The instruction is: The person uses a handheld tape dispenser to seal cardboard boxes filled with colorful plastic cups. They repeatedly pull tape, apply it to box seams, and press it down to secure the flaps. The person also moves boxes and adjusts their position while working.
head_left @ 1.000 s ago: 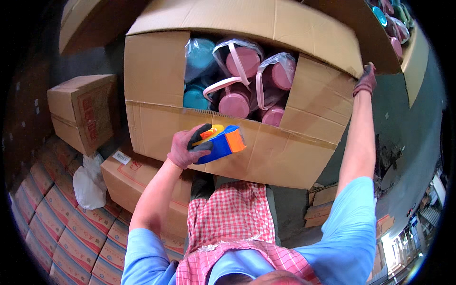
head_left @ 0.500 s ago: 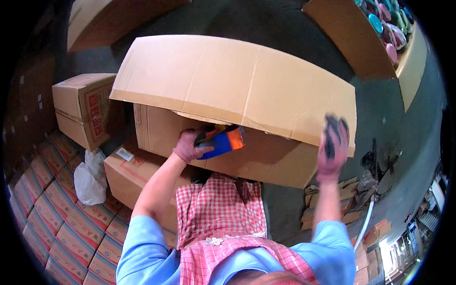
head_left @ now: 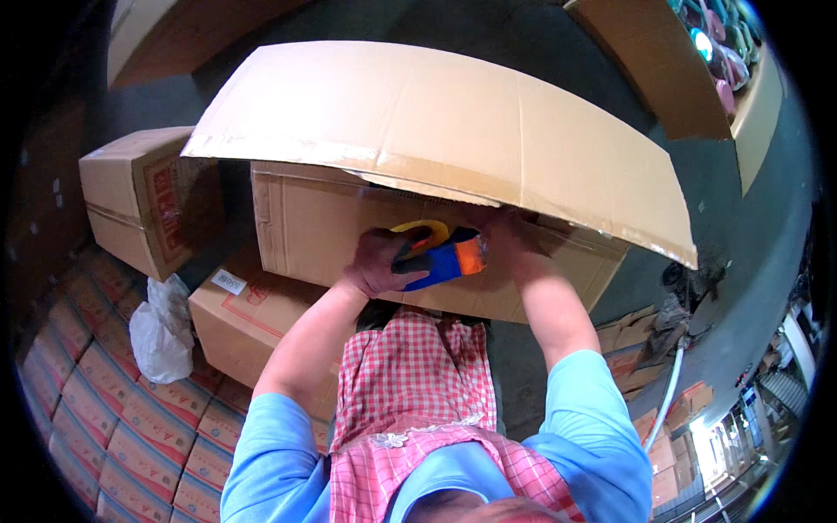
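In front of me stands a large cardboard box (head_left: 318, 240), its broad top flap (head_left: 445, 118) raised and slanting over the far side. My left hand (head_left: 377, 263), in a dark-palmed pinkish glove, is closed round a blue and orange tape dispenser (head_left: 443, 263) with a yellow roll. The dispenser is just above the near side of the box. My right hand (head_left: 495, 225) reaches in under the flap's lower edge, to the right of the dispenser. Shadow and the flap hide most of its fingers.
A closed carton (head_left: 113, 192) stands at the left, and another carton (head_left: 228, 327) lies by my left arm. A white plastic bag (head_left: 163, 336) rests on stacked cartons (head_left: 144, 418). At the far right, an open box (head_left: 758, 131) holds colourful items. Flattened cardboard (head_left: 641, 336) lies at the right.
My right hand has moved left and down from the flap's right end to beneath its edge. The dispenser in my left hand has shifted slightly right. The flap appears tilted further down at right.
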Demonstrator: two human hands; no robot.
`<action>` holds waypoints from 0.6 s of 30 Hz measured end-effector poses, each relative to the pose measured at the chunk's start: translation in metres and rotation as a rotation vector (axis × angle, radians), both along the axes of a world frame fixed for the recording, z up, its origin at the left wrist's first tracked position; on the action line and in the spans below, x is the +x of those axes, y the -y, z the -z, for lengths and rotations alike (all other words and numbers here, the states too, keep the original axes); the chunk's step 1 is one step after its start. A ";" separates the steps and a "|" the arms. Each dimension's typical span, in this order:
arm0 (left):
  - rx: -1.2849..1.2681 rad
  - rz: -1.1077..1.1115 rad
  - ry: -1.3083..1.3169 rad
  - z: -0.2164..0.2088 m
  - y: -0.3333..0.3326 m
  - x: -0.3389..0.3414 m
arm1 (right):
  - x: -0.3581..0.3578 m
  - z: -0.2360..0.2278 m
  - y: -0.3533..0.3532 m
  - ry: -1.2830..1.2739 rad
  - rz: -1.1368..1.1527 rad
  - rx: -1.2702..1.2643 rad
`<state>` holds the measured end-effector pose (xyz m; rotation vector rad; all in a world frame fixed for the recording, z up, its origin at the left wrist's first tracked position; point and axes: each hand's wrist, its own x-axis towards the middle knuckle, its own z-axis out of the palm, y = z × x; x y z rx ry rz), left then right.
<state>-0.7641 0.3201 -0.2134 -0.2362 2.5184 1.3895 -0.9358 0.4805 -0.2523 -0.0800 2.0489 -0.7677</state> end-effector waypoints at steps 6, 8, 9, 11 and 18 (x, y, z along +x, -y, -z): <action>0.017 0.050 0.090 0.003 -0.004 -0.005 | -0.002 -0.018 -0.004 0.089 -0.016 -0.041; 0.008 0.045 0.073 0.003 -0.005 -0.009 | -0.004 -0.035 -0.008 0.107 -0.039 -0.054; 0.010 0.039 0.074 0.004 -0.007 -0.009 | 0.000 -0.048 -0.012 0.103 -0.064 -0.050; 0.034 0.040 0.079 0.002 -0.008 -0.010 | 0.013 -0.069 -0.026 -0.026 -0.172 -0.030; 0.094 0.023 0.064 0.004 -0.014 -0.015 | -0.053 -0.171 -0.043 -1.116 -0.131 -0.283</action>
